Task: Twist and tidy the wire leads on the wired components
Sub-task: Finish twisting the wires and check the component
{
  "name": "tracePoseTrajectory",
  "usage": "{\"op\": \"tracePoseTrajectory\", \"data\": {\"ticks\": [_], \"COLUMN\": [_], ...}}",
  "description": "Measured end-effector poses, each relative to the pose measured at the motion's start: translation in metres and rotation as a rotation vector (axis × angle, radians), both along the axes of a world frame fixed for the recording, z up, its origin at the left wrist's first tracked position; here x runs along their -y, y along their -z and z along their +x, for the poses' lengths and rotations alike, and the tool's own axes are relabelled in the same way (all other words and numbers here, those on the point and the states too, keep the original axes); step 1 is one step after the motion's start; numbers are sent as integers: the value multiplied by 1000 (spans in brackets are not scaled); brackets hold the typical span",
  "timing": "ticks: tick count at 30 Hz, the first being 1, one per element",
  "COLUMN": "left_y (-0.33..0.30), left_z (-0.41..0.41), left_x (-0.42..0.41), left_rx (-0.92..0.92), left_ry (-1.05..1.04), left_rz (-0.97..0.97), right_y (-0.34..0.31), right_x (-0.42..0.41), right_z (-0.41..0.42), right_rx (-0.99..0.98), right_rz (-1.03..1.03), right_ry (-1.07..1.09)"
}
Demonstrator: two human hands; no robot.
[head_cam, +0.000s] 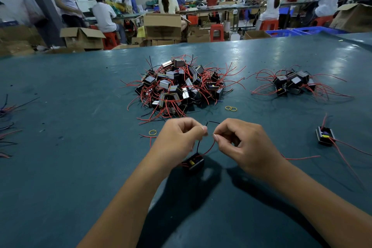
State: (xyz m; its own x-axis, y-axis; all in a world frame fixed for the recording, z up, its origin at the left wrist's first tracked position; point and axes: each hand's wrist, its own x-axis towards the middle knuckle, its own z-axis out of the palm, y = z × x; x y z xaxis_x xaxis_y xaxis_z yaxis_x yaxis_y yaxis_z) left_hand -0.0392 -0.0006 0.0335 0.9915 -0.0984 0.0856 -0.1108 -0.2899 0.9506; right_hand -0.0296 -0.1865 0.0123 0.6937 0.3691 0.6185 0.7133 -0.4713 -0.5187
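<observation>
Factory floor: capped workers [166,0] at benches [221,9], cartons [162,26].

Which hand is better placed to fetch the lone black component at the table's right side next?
Probably the right hand: the lone component lies on its side, nearer to it than to the left hand. Both hands now pinch wire leads.

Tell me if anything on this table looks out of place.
Little does. Three rubber bands lie loose: two by the big pile, one left of the left hand. One component sits alone, far right.

No text, label or number is legible anywhere; the cardboard boxes [162,26] show only blurred print.
</observation>
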Motion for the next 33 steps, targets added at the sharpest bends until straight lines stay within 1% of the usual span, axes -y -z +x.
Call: {"op": "tracePoseTrajectory", "data": {"ticks": [2, 3, 4, 7, 12, 18, 23, 26, 33], "left_y": [-1, 0, 1, 3, 4, 3, 0, -1, 0], "left_z": [2, 3, 5, 7, 9, 8, 7, 5, 2], "left_x": [-8, -11, -13, -13, -15, -13, -11, -10, -11], "left_rx": [337, 462, 546, 647, 715, 733, 703, 616, 318], "left_ry": [43, 77, 108, 129, 130, 134, 168, 218, 287], "left_rz": [266, 363, 424, 476, 447, 483, 456, 412, 272], "right_y": [0, 0, 0, 0, 0, -1, -2, -2, -3], "right_x": [2, 2, 2, 3, 4, 4, 4, 5, 6], "right_z": [1, 1, 2, 2, 3, 2, 0, 1, 1], "right_rx": [-20, -31, -39, -50, -89, -124, -116, -113, -97], "right_rz": [24, 38, 47, 47, 49, 64, 61, 54, 46], "right_ry": [0, -3, -8, -29, -69, -97, -111, -111, -95]}}
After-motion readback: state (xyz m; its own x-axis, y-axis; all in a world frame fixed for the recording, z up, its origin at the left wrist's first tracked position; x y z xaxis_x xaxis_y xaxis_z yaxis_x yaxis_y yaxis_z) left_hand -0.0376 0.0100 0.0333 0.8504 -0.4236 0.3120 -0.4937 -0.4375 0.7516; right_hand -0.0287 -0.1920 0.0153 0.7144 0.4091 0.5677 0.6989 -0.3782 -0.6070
